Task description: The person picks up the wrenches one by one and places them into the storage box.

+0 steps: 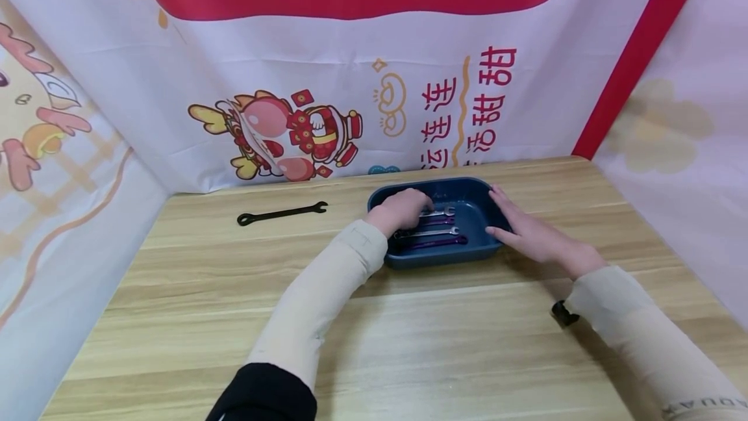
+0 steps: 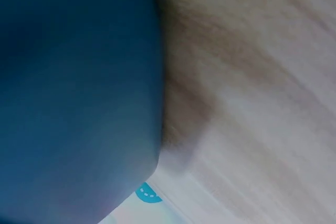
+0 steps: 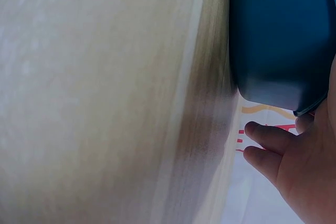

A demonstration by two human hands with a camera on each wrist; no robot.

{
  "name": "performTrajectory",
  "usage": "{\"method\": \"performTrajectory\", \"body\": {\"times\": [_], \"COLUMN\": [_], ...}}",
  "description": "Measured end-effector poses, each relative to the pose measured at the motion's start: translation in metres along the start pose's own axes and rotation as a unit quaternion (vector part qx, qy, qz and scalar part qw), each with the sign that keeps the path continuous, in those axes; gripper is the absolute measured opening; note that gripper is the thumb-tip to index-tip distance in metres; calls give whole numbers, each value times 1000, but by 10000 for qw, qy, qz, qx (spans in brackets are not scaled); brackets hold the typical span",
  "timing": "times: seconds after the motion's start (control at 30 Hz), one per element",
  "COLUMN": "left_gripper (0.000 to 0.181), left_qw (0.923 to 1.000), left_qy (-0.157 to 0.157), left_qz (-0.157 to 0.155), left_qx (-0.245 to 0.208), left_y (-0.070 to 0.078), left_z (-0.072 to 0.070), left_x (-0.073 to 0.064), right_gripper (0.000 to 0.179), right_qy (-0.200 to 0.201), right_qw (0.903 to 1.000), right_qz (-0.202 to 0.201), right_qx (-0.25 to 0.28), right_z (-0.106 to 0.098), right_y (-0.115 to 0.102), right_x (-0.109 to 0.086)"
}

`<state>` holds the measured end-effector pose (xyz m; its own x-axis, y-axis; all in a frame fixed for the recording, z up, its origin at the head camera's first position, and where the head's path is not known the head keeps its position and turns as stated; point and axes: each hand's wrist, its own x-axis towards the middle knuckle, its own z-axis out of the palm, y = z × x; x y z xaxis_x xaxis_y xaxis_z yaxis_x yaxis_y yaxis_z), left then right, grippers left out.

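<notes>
A dark blue tray (image 1: pixel 476 216) sits toward the back of the table. Several wrenches lie side by side in it, among them a silver wrench (image 1: pixel 441 232) and a purple wrench (image 1: pixel 444 242). My left hand (image 1: pixel 403 206) reaches over the left rim, bent fingers down at the rearmost silver wrench (image 1: pixel 445 212); the hand covers much of that wrench, and whether it grips cannot be seen. The left wrist view shows only the tray's outer wall (image 2: pixel 79 93) and tabletop. At the tray's right end, my right hand (image 1: pixel 528 232) rests against the rim with extended fingers.
A black wrench (image 1: pixel 283 213) lies on the wooden table (image 1: pixel 409 336) left of the tray. Printed cloth (image 1: pixel 327 51) hangs behind the table and along both sides. A small black object (image 1: pixel 564 314) shows at the right cuff.
</notes>
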<state>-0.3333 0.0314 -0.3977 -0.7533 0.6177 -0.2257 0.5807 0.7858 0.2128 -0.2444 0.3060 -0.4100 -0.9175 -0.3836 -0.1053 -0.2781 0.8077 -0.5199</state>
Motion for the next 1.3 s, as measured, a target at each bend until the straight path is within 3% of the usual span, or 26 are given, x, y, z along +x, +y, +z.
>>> {"method": "performTrajectory", "body": {"times": [0.43,0.7,1.1,1.3], "left_gripper": [38,38,36,33], "left_qw": [9994,9971,9888,9844], "left_qy": [84,588,1132,1381], "left_qz": [76,228,765,812], "left_qx": [-330,-435,-604,-734], "left_y": [-11,-11,-14,-19], "left_z": [-8,-19,-34,-37], "left_x": [-7,-17,-33,-47], "right_gripper": [86,85,87,87], "right_qy": [-6,22,23,12], "right_qw": [10000,10000,10000,10000], "right_qz": [-4,6,-2,-29], "right_qx": [44,42,33,-13], "right_z": [1,0,-1,2], "right_y": [1,2,2,1], "right_x": [0,1,2,-2]}}
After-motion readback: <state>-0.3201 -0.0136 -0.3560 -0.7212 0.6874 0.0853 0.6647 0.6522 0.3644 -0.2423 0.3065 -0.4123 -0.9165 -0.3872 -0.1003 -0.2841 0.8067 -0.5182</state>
